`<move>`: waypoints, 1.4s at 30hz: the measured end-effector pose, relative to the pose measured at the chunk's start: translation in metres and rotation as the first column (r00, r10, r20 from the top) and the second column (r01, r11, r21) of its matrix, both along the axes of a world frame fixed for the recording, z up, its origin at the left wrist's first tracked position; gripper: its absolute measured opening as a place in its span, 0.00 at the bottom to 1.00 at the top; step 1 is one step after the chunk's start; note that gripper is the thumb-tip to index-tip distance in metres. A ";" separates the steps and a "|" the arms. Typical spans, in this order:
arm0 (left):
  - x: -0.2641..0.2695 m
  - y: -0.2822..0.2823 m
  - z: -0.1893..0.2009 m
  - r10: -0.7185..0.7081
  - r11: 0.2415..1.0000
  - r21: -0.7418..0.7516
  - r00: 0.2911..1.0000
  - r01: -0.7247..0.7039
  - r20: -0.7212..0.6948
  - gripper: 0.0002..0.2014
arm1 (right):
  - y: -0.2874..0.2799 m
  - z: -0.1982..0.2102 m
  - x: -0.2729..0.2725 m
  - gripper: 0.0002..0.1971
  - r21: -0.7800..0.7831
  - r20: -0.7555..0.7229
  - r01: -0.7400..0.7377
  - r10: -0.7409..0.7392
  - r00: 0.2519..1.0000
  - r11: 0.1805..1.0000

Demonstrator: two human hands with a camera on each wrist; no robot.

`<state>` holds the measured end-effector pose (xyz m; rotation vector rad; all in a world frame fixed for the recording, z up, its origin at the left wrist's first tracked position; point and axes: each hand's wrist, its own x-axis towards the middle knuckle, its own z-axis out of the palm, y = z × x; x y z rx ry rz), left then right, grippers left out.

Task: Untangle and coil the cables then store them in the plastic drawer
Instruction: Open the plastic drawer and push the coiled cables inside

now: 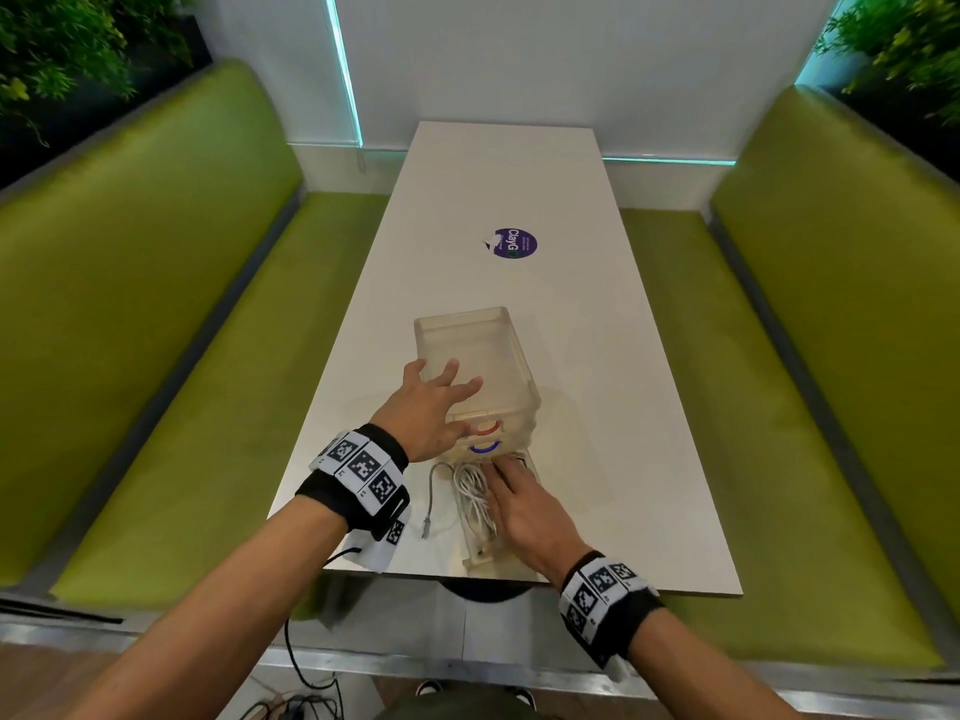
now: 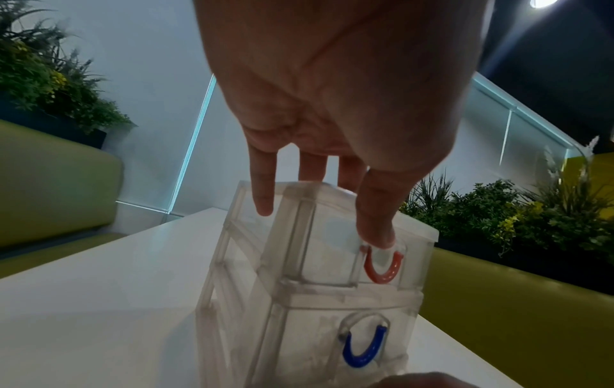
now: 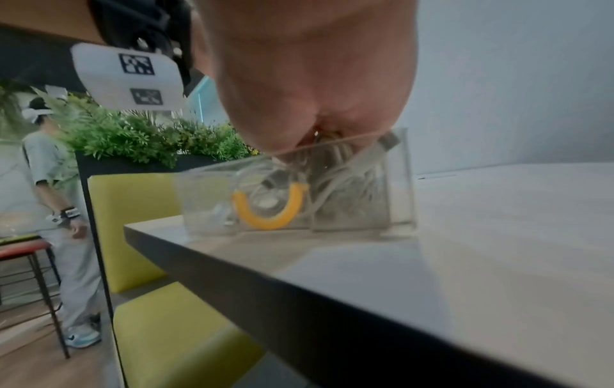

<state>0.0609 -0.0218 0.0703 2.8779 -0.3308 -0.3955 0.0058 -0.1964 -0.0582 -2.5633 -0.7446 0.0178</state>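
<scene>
A translucent plastic drawer unit stands on the white table. My left hand rests on top of it, fingers spread and straight. In the left wrist view the left hand has its thumb tip by the red handle, above the blue handle. The bottom drawer, with a yellow handle, is pulled out toward me. White cables lie bundled in it. My right hand presses flat on them. A grey braided cable end hangs out onto the table.
Green benches flank the narrow table on both sides. A purple sticker lies further up the tabletop. The pulled-out drawer sits close to the table's near edge. A person stands beyond the left bench by the plants.
</scene>
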 end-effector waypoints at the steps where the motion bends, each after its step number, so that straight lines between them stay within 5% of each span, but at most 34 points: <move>1: 0.000 0.000 0.001 0.004 1.000 -0.001 1.000 -0.004 0.001 0.33 | 0.002 0.001 0.001 0.21 0.029 0.010 0.029 -0.029 1.000 0.999; 6: 0.003 0.002 0.002 0.020 0.999 -0.031 1.000 -0.020 -0.017 0.33 | 0.011 0.000 -0.005 0.20 -0.029 0.186 0.152 -0.144 0.972 0.988; 10: 0.005 0.002 0.001 0.017 1.000 -0.024 1.000 -0.017 -0.021 0.32 | 0.000 -0.002 -0.018 0.56 -0.148 -0.128 0.035 -0.054 0.990 0.988; 13: 0.004 0.001 0.002 0.014 1.000 -0.023 1.000 -0.014 -0.028 0.32 | -0.009 0.001 -0.014 0.65 -0.212 -0.182 -0.110 0.072 0.981 0.971; 16: 0.004 0.001 0.004 0.010 1.000 -0.015 0.999 -0.010 -0.032 0.32 | -0.010 -0.005 -0.003 0.58 -0.238 -0.125 -0.166 0.140 0.982 0.957; 19: 0.006 0.001 0.004 0.001 1.000 -0.009 0.999 -0.001 -0.034 0.32 | -0.004 -0.002 0.002 0.47 -0.078 -0.124 -0.115 0.105 0.987 0.990; 27: 0.011 0.004 0.002 0.006 1.000 -0.019 1.000 -0.007 -0.030 0.32 | -0.001 -0.007 -0.001 0.48 -0.071 -0.086 -0.088 0.082 0.993 0.994; 32: 0.010 0.004 0.002 0.012 0.999 -0.038 1.000 -0.013 -0.028 0.32 | 0.014 -0.003 -0.009 0.34 -0.069 0.074 0.010 -0.005 0.997 0.998; 37: 0.010 0.004 0.002 0.020 0.999 -0.050 0.999 -0.022 -0.035 0.32 | 0.020 -0.002 0.001 0.16 -0.030 0.383 0.022 -0.009 0.924 0.999; 42: 0.009 0.005 -0.001 0.014 0.998 -0.054 1.000 -0.016 -0.025 0.32 | 0.029 -0.005 0.008 0.21 -0.048 0.125 0.122 -0.116 0.985 0.991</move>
